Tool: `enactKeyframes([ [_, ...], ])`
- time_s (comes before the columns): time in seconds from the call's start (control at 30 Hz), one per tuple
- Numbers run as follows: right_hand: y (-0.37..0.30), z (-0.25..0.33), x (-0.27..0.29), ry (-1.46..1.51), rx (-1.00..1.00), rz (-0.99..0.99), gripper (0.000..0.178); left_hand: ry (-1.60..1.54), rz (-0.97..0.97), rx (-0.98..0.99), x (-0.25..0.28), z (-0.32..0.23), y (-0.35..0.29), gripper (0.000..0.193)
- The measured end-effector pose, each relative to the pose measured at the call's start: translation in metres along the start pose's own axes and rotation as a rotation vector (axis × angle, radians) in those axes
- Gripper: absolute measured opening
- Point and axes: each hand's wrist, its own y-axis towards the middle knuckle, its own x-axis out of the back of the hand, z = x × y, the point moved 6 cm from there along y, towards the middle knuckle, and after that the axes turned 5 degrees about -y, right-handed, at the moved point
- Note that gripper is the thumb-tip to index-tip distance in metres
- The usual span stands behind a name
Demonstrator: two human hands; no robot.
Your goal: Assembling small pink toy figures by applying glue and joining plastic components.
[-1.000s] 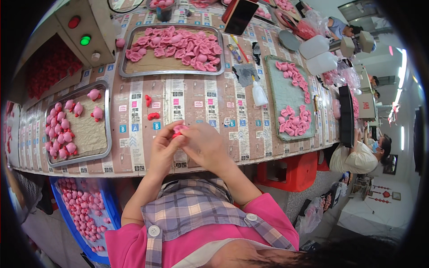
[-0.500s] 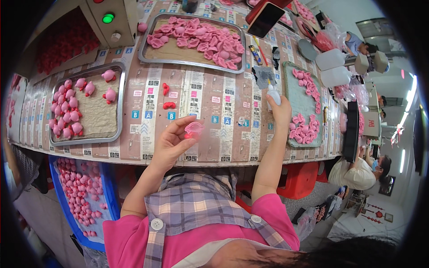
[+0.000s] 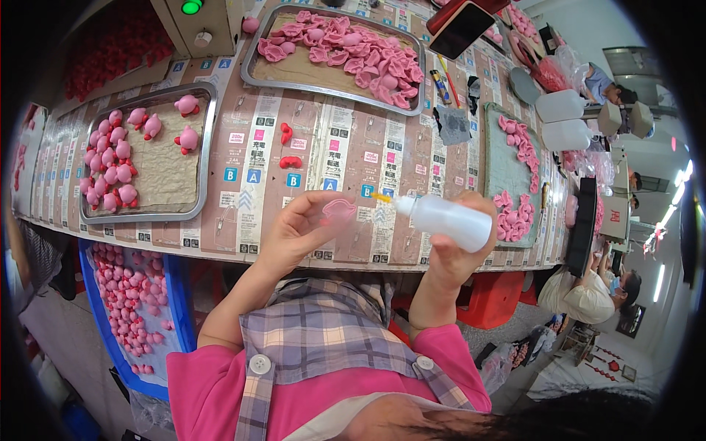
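Observation:
My left hand (image 3: 300, 229) is closed in a pinch on a small hollow pink piece (image 3: 339, 209), shaped like a soft shell with its opening showing. In my right hand (image 3: 457, 259) is a white squeeze bottle (image 3: 452, 222), tilted on its side. Its yellow nozzle tip (image 3: 382, 197) points left at the pink piece, with a small gap between them. Beyond my left hand lie two small red curved pieces, one red piece (image 3: 286, 133) farther off and another red piece (image 3: 291, 162) nearer.
A metal tray (image 3: 209, 158) at left holds round pink figures with red feet. Behind, another metal tray (image 3: 257, 76) carries hollow pink pieces. A green tray (image 3: 491, 176) with pink parts is at right. A blue crate (image 3: 176, 294) of pink figures stands below the table.
My right hand has lifted the bottle from near the grey cloth, bringing it toward me and left, tipping it sideways. My left hand still holds the pink piece, now slightly farther right.

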Motion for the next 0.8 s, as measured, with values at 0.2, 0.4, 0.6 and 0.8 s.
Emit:
enactKeyframes([
  [0.2,-0.015,0.010,-0.016,0.001,0.262,0.078,0.051,0.004,0.004,0.015,-0.004,-0.002,-0.001,0.040],
  [0.4,-0.021,0.017,-0.028,-0.143,0.388,0.168,0.048,0.028,0.018,0.018,-0.002,-0.001,-0.002,0.040],
  [0.6,-0.022,0.016,-0.034,-0.192,0.358,0.199,0.045,0.019,0.027,0.011,-0.006,-0.004,-0.003,0.040],
  [0.8,-0.021,0.017,-0.037,-0.213,0.366,0.229,0.045,0.010,0.041,0.004,-0.007,-0.006,-0.003,0.040],
])
